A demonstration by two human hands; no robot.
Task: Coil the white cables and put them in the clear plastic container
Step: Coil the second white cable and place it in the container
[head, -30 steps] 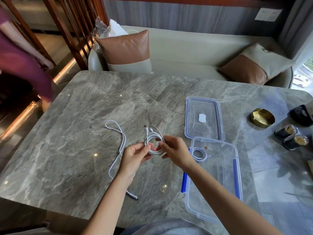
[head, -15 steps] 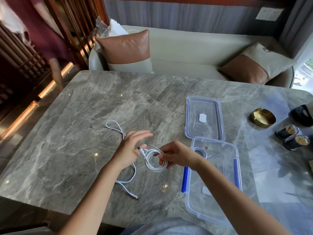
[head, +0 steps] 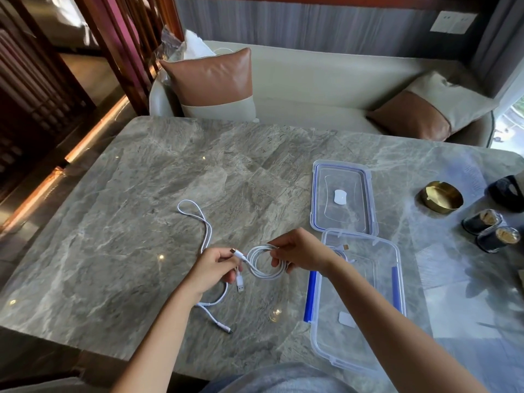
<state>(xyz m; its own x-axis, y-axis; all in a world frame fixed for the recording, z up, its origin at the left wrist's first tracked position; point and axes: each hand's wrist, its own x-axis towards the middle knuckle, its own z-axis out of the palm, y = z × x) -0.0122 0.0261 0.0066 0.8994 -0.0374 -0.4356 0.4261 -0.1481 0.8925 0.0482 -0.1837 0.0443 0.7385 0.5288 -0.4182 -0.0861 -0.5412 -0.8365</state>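
A white cable wound into a small coil (head: 265, 263) hangs just above the marble table, between both hands. My right hand (head: 302, 251) pinches the coil's right side. My left hand (head: 214, 268) grips the coil's loose plug ends, one pointing up-right, one dangling below the fingers. A second white cable (head: 205, 225) lies uncoiled on the table to the left, partly under my left hand. The clear plastic container (head: 360, 347) with blue clips stands open to the right; another coiled cable in its far-left corner is mostly hidden by my right wrist.
The container's lid (head: 341, 197) lies flat behind the container. A brass dish (head: 441, 197), two small dark jars (head: 492, 231) and a dark object (head: 507, 191) stand at the right edge. A sofa with cushions (head: 215, 83) runs behind the table.
The coil dropped from upright to low over the table. My left hand let go, opened, then closed on the plug ends. A person at the upper left walked out of view.
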